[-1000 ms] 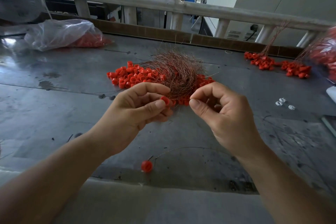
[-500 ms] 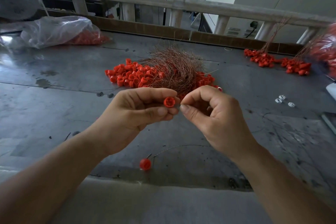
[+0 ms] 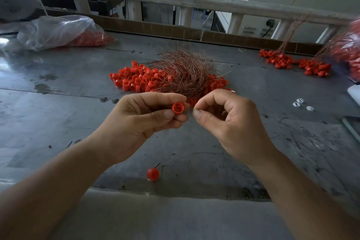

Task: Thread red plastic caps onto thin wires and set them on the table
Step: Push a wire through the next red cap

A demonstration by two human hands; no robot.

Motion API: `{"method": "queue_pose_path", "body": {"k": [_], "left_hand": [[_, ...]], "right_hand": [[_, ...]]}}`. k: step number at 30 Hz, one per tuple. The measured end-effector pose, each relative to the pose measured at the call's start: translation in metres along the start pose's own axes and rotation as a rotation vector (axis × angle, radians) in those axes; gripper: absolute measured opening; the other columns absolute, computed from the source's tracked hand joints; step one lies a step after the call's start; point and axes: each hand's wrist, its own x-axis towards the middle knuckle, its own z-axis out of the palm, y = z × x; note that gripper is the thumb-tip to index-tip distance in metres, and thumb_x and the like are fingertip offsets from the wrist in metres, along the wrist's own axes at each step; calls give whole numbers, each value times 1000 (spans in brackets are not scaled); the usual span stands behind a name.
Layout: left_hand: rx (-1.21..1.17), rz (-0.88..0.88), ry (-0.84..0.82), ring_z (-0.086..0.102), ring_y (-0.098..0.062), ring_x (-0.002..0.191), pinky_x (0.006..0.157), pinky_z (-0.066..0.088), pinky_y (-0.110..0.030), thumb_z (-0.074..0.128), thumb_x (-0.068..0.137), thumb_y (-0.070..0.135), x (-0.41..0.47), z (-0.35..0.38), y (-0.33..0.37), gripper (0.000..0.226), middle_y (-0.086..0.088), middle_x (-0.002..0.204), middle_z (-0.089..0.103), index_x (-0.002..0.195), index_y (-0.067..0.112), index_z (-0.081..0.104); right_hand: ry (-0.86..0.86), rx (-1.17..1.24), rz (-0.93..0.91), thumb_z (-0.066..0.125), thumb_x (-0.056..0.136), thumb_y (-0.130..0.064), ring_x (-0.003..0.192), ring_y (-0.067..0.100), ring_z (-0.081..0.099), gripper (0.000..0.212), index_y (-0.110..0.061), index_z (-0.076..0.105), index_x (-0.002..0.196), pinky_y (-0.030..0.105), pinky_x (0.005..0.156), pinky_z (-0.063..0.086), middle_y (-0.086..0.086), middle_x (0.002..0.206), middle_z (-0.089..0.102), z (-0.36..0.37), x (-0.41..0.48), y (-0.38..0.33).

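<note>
Left hand [image 3: 144, 121] pinching one red cap [image 3: 177, 107], right hand [image 3: 224, 121] one thin wire [image 3: 190, 111]; one threaded cap [image 3: 153, 174] on table [image 3: 58, 122]

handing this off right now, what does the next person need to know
Left hand pinches a red cap, open end toward the camera.
Right hand pinches a wire end, barely visible, beside that cap; apparently not yet threaded.
Done: one wired cap lies near the front edge of the table; wired bundles far right.
Left: loose caps and wire tangle in the middle.
</note>
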Motion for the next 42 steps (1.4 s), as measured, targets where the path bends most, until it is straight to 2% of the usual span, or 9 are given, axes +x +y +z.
{"method": "queue_pose_path", "body": {"k": [11,17,20,22,24,28,31,36,42], "left_hand": [[-58,8,-72,70,-13,76,65,55,-19,65,64,7,-1,-1,0,27,-7,89,73,89,13,75],[-97,-10,-145,70,-14,77,66,55,-18,68,67,8,-2,1,-1,25,-8,88,73,91,12,74],[-97,-23,-135,70,-14,76,66,55,-19,67,67,8,-2,0,-1,24,-7,83,72,90,11,74],[-95,-30,-121,70,-14,76,66,55,-19,68,65,8,-2,0,-1,24,-8,83,72,89,11,74],[-84,-31,-103,70,-14,76,65,55,-19,68,64,9,-2,0,-1,24,-7,83,73,87,12,75],[-95,-42,-110,70,-15,76,65,55,-19,70,64,10,-3,0,0,24,-7,84,72,87,13,75],[-77,-52,-89,70,-14,74,64,55,-18,66,63,7,-3,2,0,24,-6,81,72,84,13,75],[-73,-55,-70,70,-14,73,63,54,-19,65,61,7,-3,3,0,23,-6,80,72,81,14,76],[-92,-54,-128,70,-16,77,66,55,-20,80,61,16,-4,0,-1,27,-8,85,72,88,13,75]], "right_hand": [[-50,78,59,69,77,-9,48,0,49,19,-25,65,67,9,46,35,-16,54,57,-2,-2,-1],[-140,100,92,71,76,-8,51,7,52,12,-19,69,73,25,48,44,-5,59,64,6,-3,-2],[-204,82,92,74,75,-14,57,2,56,10,-23,69,74,19,53,47,-8,64,66,3,-3,0],[-252,31,133,72,72,-31,59,-2,57,6,-26,68,74,12,56,45,-11,66,66,-6,1,4],[-170,-129,189,68,71,-42,60,-2,58,11,-32,65,69,10,55,44,-13,65,66,-17,8,18],[75,-459,296,64,84,-21,70,6,54,6,-25,68,82,19,66,40,-13,77,61,-31,22,54],[80,-502,324,61,86,-14,80,7,52,14,-17,69,97,18,73,36,-6,91,60,-30,26,73],[72,-568,289,63,85,-19,81,11,52,18,-17,69,102,17,69,33,-3,94,59,-18,30,83],[67,-589,294,66,82,-17,83,18,54,4,-14,65,85,26,70,39,1,93,61,-15,30,83]]}}
